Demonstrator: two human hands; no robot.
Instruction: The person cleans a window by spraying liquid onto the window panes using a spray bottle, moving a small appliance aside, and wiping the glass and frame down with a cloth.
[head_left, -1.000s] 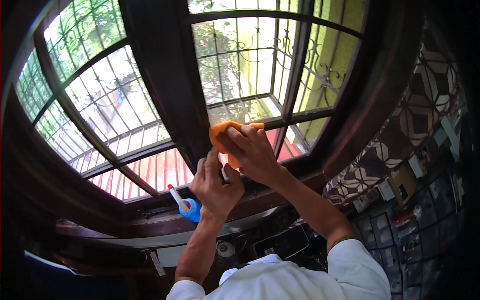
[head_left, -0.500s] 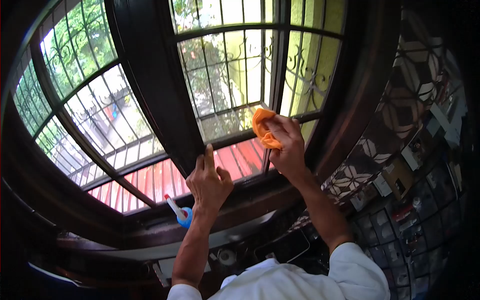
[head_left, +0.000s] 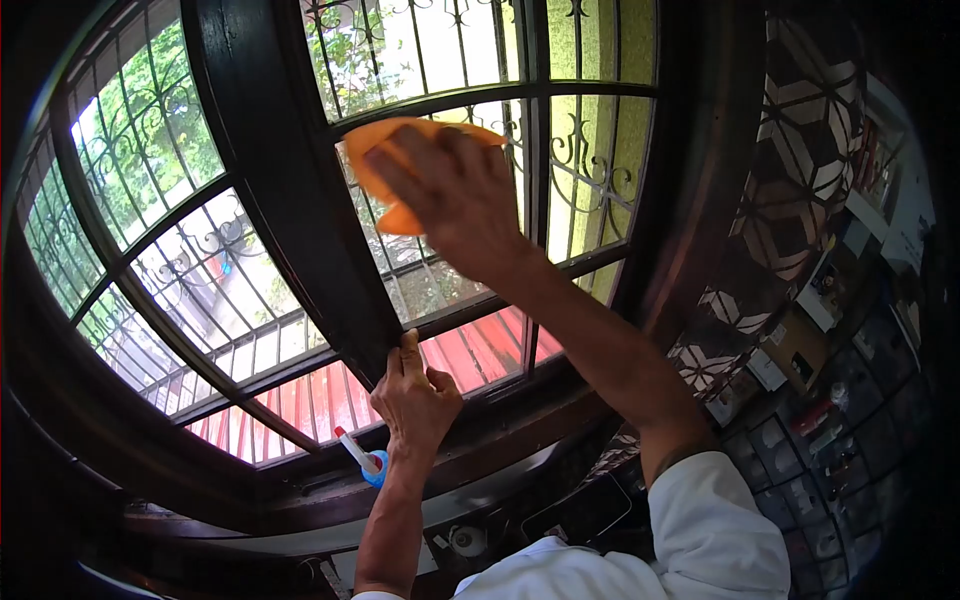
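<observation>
My right hand (head_left: 462, 200) presses an orange cloth (head_left: 372, 165) against an upper pane of the dark-framed window (head_left: 432, 322). Its fingers are spread over the cloth, which is flattened under them, with edges sticking out on both sides. Lower down, my left hand (head_left: 415, 405) rests against the window frame near the corner of a lower pane. Its index finger points up along the wood and the thumb stands apart; nothing shows in it. Just left of that wrist, on the sill, is a blue bottle (head_left: 376, 468) with a white, red-tipped nozzle, partly hidden by my forearm.
Metal grilles stand outside the glass, with a red slatted surface (head_left: 480, 355) below. A second window section (head_left: 170, 265) is on the left. At right hangs a patterned curtain (head_left: 800, 190), beside a rack with small packets (head_left: 790, 450).
My right hand has moved up and left with the orange cloth, from the pane's lower right corner to its upper part. My left hand stays at the frame; the view has shifted slightly.
</observation>
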